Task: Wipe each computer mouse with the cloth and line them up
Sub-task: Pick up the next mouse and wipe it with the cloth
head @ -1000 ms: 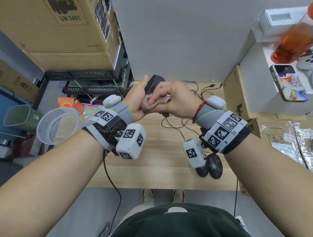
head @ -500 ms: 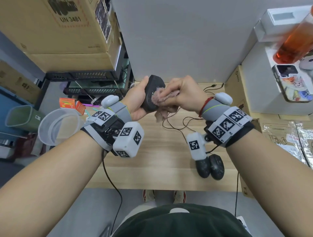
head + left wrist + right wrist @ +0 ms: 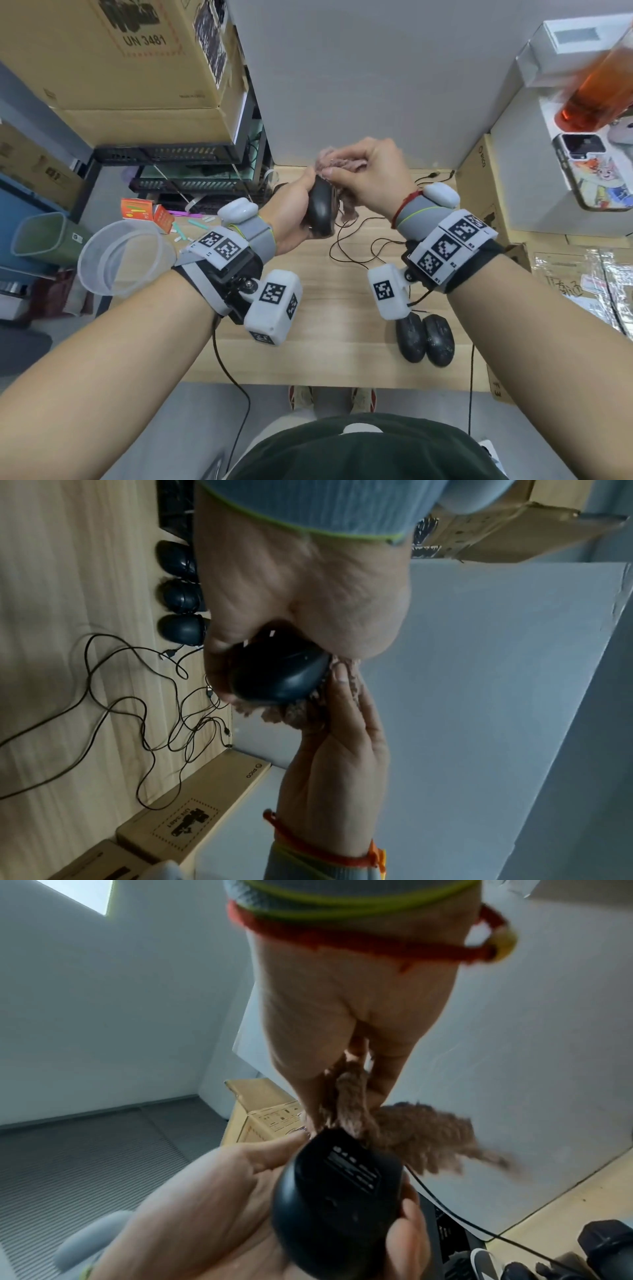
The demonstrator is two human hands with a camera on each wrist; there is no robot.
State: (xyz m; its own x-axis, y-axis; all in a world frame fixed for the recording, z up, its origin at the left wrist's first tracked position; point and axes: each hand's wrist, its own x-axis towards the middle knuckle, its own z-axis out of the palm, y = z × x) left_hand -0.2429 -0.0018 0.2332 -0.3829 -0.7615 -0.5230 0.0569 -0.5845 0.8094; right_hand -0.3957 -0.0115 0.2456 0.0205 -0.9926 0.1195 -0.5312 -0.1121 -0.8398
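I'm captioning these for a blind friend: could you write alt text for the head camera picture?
Seen from above, a person's left hand grips a black computer mouse upright above a wooden table while the right hand rubs a pinkish cloth against its top end. Two more black mice lie side by side near the table's front edge, with thin cables behind them.

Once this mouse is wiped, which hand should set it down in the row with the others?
Left, most likely. The left hand already grips the black mouse, so no handover is needed. The right hand is busy pinching the cloth. The row of mice lies on the right, so the left must reach across.
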